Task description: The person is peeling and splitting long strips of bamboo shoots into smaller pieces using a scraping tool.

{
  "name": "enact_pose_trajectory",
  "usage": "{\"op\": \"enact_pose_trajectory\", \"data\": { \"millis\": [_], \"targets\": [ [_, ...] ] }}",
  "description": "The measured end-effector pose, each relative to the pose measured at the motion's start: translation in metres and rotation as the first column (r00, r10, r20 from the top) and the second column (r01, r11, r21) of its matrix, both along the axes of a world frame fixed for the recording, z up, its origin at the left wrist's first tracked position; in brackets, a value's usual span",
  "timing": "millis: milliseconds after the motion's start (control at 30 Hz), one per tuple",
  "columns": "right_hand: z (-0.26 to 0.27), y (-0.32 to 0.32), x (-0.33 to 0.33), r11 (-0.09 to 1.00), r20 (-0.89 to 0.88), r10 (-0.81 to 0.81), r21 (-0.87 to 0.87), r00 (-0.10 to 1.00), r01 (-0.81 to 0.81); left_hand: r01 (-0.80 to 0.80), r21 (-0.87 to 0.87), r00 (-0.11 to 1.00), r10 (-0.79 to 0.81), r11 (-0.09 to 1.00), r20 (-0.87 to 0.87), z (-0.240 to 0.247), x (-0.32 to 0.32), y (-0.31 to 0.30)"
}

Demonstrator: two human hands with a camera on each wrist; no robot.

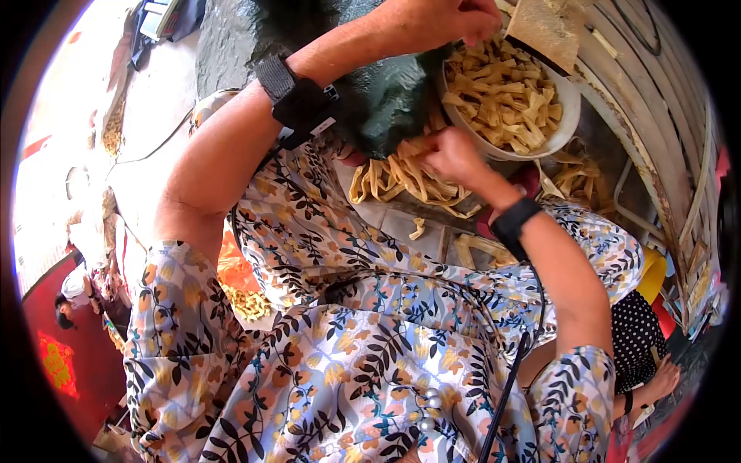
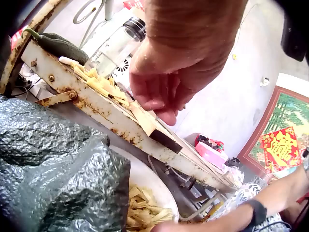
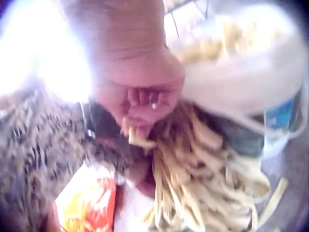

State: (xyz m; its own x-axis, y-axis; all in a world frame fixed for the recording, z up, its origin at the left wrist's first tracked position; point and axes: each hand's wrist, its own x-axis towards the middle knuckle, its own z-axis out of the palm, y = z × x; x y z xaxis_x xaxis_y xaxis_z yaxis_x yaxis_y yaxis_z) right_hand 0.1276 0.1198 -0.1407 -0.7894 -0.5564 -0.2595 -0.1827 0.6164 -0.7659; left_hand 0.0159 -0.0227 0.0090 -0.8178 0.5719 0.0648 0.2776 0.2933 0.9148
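My left hand (image 1: 467, 21) is over the wooden board (image 1: 544, 35) at the top of the head view. In the left wrist view its fingers (image 2: 154, 94) hang loosely curled, and nothing shows between them. Lower down, my right hand (image 1: 455, 158) is at a heap of long pale yellow strips (image 1: 405, 181) on the floor. The right wrist view has the end of one pale strip (image 3: 139, 140) pinched in its fingertips. A white basin (image 1: 567, 119) filled with short pieces of the strips (image 1: 505, 96) stands beside that hand. Dark green plastic sheeting (image 1: 386, 100) overlaps the heap's far edge.
A rusty metal-edged bench (image 2: 91, 108) bears more cut pieces (image 2: 104, 87), a clear jar (image 2: 113, 48) and a green gourd-like vegetable (image 2: 60, 46). An orange bag (image 1: 235, 266) lies beside the knee. Another person's arm (image 1: 652, 390) is at the lower right.
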Motion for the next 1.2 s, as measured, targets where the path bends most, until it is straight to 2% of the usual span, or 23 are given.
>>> {"op": "enact_pose_trajectory", "data": {
  "millis": [100, 133, 200, 233, 267, 300, 333, 367, 467, 567, 600, 633, 667, 700, 767, 833, 867, 967, 1000, 1067, 1100, 1133, 1200],
  "targets": [
    [0.074, 0.048, -0.019, 0.994, 0.018, 0.099, 0.049, 0.995, -0.100, 0.135, 0.021, 0.990, -0.136, 0.991, 0.028, 0.000, 0.004, 0.002],
    [0.102, 0.061, -0.019, 0.999, 0.124, 0.002, 0.042, 0.992, -0.007, 0.237, -0.014, 0.970, -0.237, 0.972, -0.058, -0.003, 0.004, 0.002],
    [0.147, 0.088, -0.020, 0.994, 0.044, 0.039, 0.097, 0.998, -0.043, 0.262, 0.018, 0.965, -0.262, 0.965, 0.020, -0.015, 0.003, 0.009],
    [0.165, 0.098, -0.016, 1.000, -0.055, -0.010, 0.001, 0.998, 0.010, 0.274, 0.032, 0.960, -0.275, 0.961, 0.059, -0.017, 0.002, 0.013],
    [0.186, 0.104, -0.012, 0.996, -0.043, -0.091, -0.003, 0.995, 0.091, 0.319, -0.096, 0.946, -0.311, 0.943, 0.090, -0.006, 0.008, 0.017],
    [0.200, 0.115, -0.010, 0.986, 0.015, -0.165, 0.008, 0.986, 0.164, 0.364, -0.118, 0.930, -0.368, 0.924, -0.007, -0.008, 0.009, 0.020],
    [0.214, 0.121, -0.005, 0.978, 0.000, -0.207, 0.003, 0.978, 0.207, 0.394, -0.067, 0.919, -0.393, 0.917, 0.023, -0.008, 0.012, 0.026],
    [0.227, 0.126, -0.001, 0.969, -0.016, -0.248, -0.005, 0.969, 0.248, 0.421, -0.018, 0.906, -0.420, 0.907, 0.051, -0.007, 0.016, 0.030],
    [0.254, 0.134, 0.007, 0.953, -0.165, -0.294, 0.018, 0.941, 0.301, 0.339, -0.020, 0.939, -0.340, 0.941, -0.051, -0.001, 0.018, 0.039],
    [0.268, 0.124, 0.008, 0.952, -0.299, -0.297, -0.020, 0.907, 0.305, 0.495, 0.022, 0.862, -0.494, 0.869, 0.112, 0.021, 0.035, 0.046],
    [0.268, 0.121, 0.002, 0.959, -0.361, -0.284, -0.106, 0.888, 0.263, 0.550, -0.033, 0.830, -0.542, 0.834, 0.134, 0.028, 0.049, 0.050],
    [0.269, 0.118, -0.003, 0.970, -0.383, -0.242, -0.098, 0.891, 0.222, 0.566, -0.057, 0.816, -0.550, 0.822, 0.179, 0.026, 0.062, 0.055],
    [0.270, 0.115, -0.008, 0.980, -0.407, -0.197, -0.090, 0.892, 0.176, 0.542, 0.027, 0.805, -0.528, 0.840, 0.271, 0.011, 0.076, 0.061],
    [0.270, 0.111, -0.012, 0.989, -0.432, -0.148, -0.080, 0.890, 0.125, 0.521, 0.210, 0.781, -0.562, 0.827, 0.274, -0.002, 0.092, 0.065],
    [0.261, 0.103, -0.014, 0.989, -0.301, -0.131, -0.103, 0.944, 0.105, 0.515, 0.307, 0.635, -0.597, 0.800, 0.491, 0.026, 0.115, 0.060],
    [0.245, 0.097, -0.014, 0.981, -0.146, -0.099, -0.183, 0.984, 0.072, 0.506, 0.462, 0.536, -0.685, 0.728, 0.493, 0.048, 0.129, 0.056],
    [0.234, 0.093, -0.011, 0.958, -0.094, -0.147, -0.261, 0.985, 0.118, 0.456, 0.547, 0.496, -0.711, 0.702, 0.498, 0.060, 0.130, 0.055],
    [0.218, 0.078, -0.011, 0.798, 0.299, -0.360, -0.391, 0.884, 0.458, 0.206, 0.655, 0.549, -0.641, 0.726, 0.537, 0.090, 0.117, 0.051],
    [0.211, 0.086, -0.016, 0.832, 0.233, -0.146, -0.496, 0.961, 0.247, 0.099, 0.724, 0.583, -0.629, 0.683, 0.514, 0.093, 0.107, 0.053],
    [0.202, 0.082, -0.006, 0.762, 0.241, -0.149, -0.590, 0.959, 0.267, -0.101, 0.865, 0.622, -0.648, 0.491, 0.440, 0.092, 0.085, 0.060],
    [0.199, 0.062, 0.007, 0.699, 0.269, -0.176, -0.643, 0.947, 0.313, -0.215, 0.909, 0.580, -0.703, 0.356, 0.412, 0.093, 0.075, 0.062],
    [0.196, 0.042, 0.020, 0.631, 0.296, -0.198, -0.691, 0.934, 0.353, -0.157, 0.942, 0.611, -0.720, 0.296, 0.328, 0.095, 0.064, 0.059],
    [0.188, 0.029, 0.029, 0.714, 0.267, 0.047, -0.683, 0.963, 0.155, -0.029, 0.984, 0.657, -0.738, 0.178, 0.153, 0.104, 0.042, 0.046]
  ]
}}
